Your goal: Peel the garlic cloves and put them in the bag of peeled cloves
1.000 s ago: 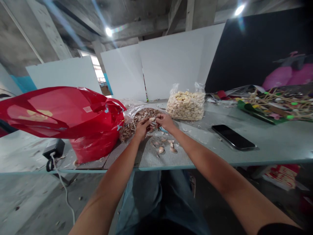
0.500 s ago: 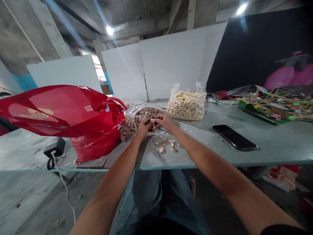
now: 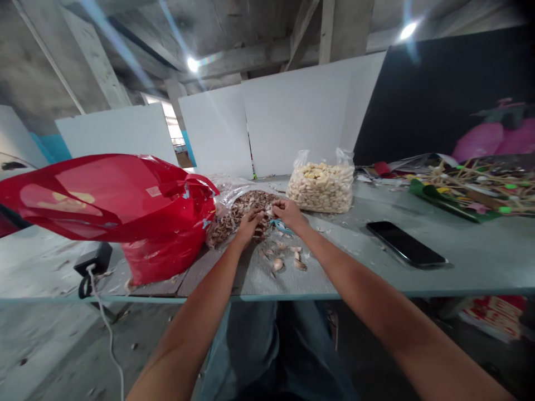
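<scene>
Fingers of the left hand (image 3: pixel 248 226) curl slightly apart over brown peelings (image 3: pixel 234 213); those of the right hand (image 3: pixel 289 214) are bent inward (whether closed on anything, I cannot tell). Unpeeled garlic cloves (image 3: pixel 278 264) lie on their near side, bagged pale cloves (image 3: pixel 321 188) just beyond the right.

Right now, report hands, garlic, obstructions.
Left hand by brown skins, right hand apart, grips unclear. Loose garlic cloves on table. Blue item beside right hand, possible obstacle.

There are two hands (image 3: pixel 289 213), one large red bag (image 3: pixel 167 256), one clear bag (image 3: pixel 345 158) of peeled cloves (image 3: pixel 321 188), one husk heap (image 3: pixel 239 210), one phone (image 3: pixel 404 243) and two ceiling lights (image 3: pixel 193 64); loose cloves (image 3: pixel 278 264) defy an exact count.
</scene>
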{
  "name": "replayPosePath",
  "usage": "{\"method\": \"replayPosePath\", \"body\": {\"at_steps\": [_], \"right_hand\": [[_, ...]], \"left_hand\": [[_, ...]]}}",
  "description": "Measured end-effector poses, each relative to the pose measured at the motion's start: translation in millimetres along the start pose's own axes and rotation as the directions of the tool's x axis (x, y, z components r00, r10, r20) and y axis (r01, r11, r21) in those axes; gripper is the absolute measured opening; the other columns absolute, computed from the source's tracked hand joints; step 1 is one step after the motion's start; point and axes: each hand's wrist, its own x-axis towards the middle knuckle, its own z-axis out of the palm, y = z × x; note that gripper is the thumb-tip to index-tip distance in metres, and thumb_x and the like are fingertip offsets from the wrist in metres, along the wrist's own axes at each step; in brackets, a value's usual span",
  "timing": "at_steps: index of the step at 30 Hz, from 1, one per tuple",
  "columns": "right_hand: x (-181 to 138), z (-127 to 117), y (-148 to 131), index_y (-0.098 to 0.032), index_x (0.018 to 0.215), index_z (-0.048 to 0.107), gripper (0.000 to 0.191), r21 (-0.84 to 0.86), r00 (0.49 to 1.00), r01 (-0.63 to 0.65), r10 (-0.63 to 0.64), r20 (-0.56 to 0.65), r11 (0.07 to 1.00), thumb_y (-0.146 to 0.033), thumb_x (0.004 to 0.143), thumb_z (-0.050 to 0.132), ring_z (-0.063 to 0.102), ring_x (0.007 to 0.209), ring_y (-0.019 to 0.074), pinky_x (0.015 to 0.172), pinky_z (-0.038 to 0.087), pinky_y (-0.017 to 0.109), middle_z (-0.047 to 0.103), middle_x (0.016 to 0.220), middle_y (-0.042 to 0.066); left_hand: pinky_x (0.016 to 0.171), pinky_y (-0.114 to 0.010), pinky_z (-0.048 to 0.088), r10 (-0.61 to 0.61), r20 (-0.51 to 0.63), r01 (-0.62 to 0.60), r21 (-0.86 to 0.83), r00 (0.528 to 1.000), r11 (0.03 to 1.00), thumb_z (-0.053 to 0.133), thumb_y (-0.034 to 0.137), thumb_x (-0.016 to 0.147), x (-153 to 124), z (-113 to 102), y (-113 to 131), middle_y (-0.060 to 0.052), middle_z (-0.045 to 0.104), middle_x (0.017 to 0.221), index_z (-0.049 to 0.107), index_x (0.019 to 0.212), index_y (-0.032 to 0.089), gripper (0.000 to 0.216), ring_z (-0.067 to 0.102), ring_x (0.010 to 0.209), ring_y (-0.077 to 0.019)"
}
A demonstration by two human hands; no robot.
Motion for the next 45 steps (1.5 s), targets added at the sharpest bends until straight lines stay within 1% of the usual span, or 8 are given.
{"method": "replayPosePath", "body": {"at_steps": [3,5,9,22,28,35,40,45], "right_hand": [[-3,1,-2,-0.016,0.076,0.064,0.017,-0.083,0.987,0.153,-0.148,0.065,0.985,-0.029,0.069,0.055,0.056,0.062,0.0116,0.06,0.049,0.023,0.062,0.068,-0.001],[-6,2,-4,-0.016,0.079,0.064,0.019,-0.065,0.982,0.159,-0.151,0.117,0.985,-0.03,0.071,0.056,0.056,0.06,0.0112,0.056,0.048,0.022,0.063,0.07,-0.001],[-10,3,-5,-0.016,0.078,0.063,0.016,-0.01,0.98,0.069,-0.066,0.187,0.998,-0.029,0.072,0.056,0.056,0.056,0.0109,0.05,0.049,0.022,0.063,0.069,0.0],[-7,10,-4,-0.019,0.067,0.052,0.006,0.291,0.974,-0.219,0.19,0.127,0.931,-0.023,0.071,0.052,0.058,0.056,0.0122,0.057,0.057,0.028,0.062,0.065,-0.001],[-5,4,-1,-0.021,0.065,0.05,0.019,0.185,0.965,-0.261,0.26,0.029,0.947,-0.035,0.078,0.052,0.058,0.054,0.0138,0.055,0.054,0.029,0.059,0.061,0.001],[3,-14,2,-0.018,0.067,0.054,0.024,0.115,0.923,-0.298,0.316,-0.22,0.948,-0.037,0.081,0.05,0.05,0.045,0.0112,0.042,0.044,0.024,0.058,0.06,0.001],[2,-11,3,-0.016,0.073,0.062,0.012,-0.118,0.985,-0.099,0.08,-0.154,0.988,-0.028,0.072,0.061,0.049,0.047,0.0094,0.044,0.041,0.019,0.055,0.054,-0.003],[-8,5,-6,-0.017,0.09,0.064,0.017,0.072,0.99,-0.129,0.124,0.064,0.989,-0.026,0.076,0.059,0.054,0.048,0.0104,0.045,0.047,0.022,0.063,0.065,-0.001]], "left_hand": [[0.044,-0.024,0.048,-0.024,0.025,0.023,0.029,0.999,0.999,0.071,0.049,0.072,-1,2,0,-0.005,0.067,0.088,0.058,0.115,0.02,0.054,0.058,0.05,-0.0091],[0.044,-0.025,0.048,-0.02,0.019,0.019,0.044,1.0,0.999,0.073,0.047,0.071,0,1,0,-0.003,0.066,0.081,0.059,0.11,0.017,0.052,0.057,0.047,-0.0091],[0.045,-0.024,0.048,-0.001,0.006,0.0,0.069,1.0,0.998,0.077,0.044,0.066,4,-2,-2,0.001,0.062,0.069,0.061,0.104,0.015,0.05,0.057,0.047,-0.0093],[0.048,-0.023,0.045,0.117,-0.015,-0.116,0.058,0.993,0.992,0.076,0.046,0.066,14,-5,-9,0.002,0.062,0.067,0.062,0.103,0.012,0.053,0.054,0.049,-0.0086],[0.047,-0.023,0.044,0.131,-0.006,-0.13,0.023,0.991,0.991,0.077,0.047,0.065,12,-3,-8,0.001,0.065,0.073,0.061,0.102,0.014,0.053,0.054,0.049,-0.0083],[0.046,-0.023,0.045,0.173,-0.06,-0.175,-0.033,0.983,0.984,0.076,0.048,0.066,10,-5,-6,-0.001,0.066,0.08,0.058,0.106,0.015,0.054,0.056,0.049,-0.0087],[0.047,-0.024,0.047,0.172,-0.107,-0.168,0.04,0.979,0.985,0.074,0.05,0.068,10,-6,-5,-0.003,0.067,0.084,0.059,0.105,0.015,0.053,0.056,0.049,-0.009],[0.05,-0.024,0.049,0.204,-0.158,-0.189,0.104,0.966,0.976,0.08,0.042,0.063,16,-9,-7,-0.006,0.07,0.093,0.06,0.111,0.014,0.059,0.057,0.052,-0.0083]]}}
